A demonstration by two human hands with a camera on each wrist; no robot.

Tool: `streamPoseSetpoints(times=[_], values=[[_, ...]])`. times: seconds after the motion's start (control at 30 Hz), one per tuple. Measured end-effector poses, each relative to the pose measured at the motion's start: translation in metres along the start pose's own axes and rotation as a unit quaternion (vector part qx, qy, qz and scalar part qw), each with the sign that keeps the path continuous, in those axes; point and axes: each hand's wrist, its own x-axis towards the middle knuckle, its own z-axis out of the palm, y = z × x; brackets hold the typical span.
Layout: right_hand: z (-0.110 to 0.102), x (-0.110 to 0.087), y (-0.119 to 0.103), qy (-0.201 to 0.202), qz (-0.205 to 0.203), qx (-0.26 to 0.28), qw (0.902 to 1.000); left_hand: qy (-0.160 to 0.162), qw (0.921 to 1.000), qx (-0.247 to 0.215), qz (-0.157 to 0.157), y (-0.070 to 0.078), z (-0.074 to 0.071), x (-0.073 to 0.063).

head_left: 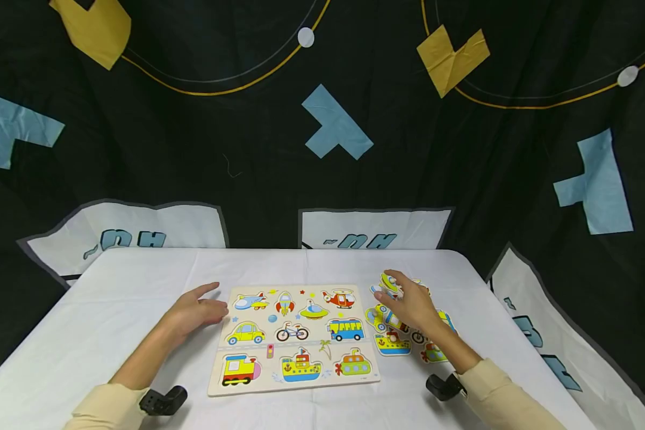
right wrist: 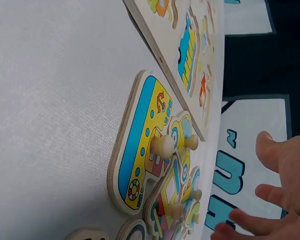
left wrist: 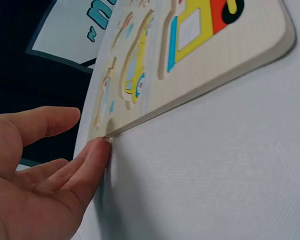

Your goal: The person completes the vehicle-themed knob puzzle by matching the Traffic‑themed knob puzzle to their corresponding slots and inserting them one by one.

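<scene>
A wooden picture puzzle board (head_left: pixel 270 379) lies on the white table, with recessed vehicle shapes such as a car, bus and train. At its upper left edge, my left hand (head_left: pixel 190 313) rests fingertips against the side, fingers loosely extended and gripping nothing. Over the pile of loose pieces on the right hovers my right hand (head_left: pixel 416 307), thumb and fingers spread, holding nothing in the right wrist view. A yellow-green flying saucer piece (head_left: pixel 389 282) sits by its fingertips. Nearer me are a ship piece (right wrist: pixel 142 137) with a wooden knob and a submarine piece (head_left: pixel 434 353).
Other knobbed pieces, among them a yellow car (head_left: pixel 375 316) and a train (head_left: pixel 396 323), overlap in the pile, partly hidden under the right hand. A black curtain (head_left: pixel 247 155) with paper shapes hangs behind the table. Black wrist cameras (head_left: pixel 163 401) sit at both cuffs.
</scene>
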Motion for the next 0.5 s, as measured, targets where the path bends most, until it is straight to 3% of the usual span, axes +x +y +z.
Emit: streamPoseSetpoints(times=[0.2, 0.5], values=[[0.002, 0.008, 0.005, 0.017, 0.004, 0.05, 0.9986, 0.028, 0.9995, 0.008, 0.007, -0.008, 0.003, 0.001], [0.002, 0.026, 0.013, 0.031, 0.059, 0.124, 0.9901, 0.057, 0.9983, 0.0, 0.011, -0.01, 0.007, 0.004]])
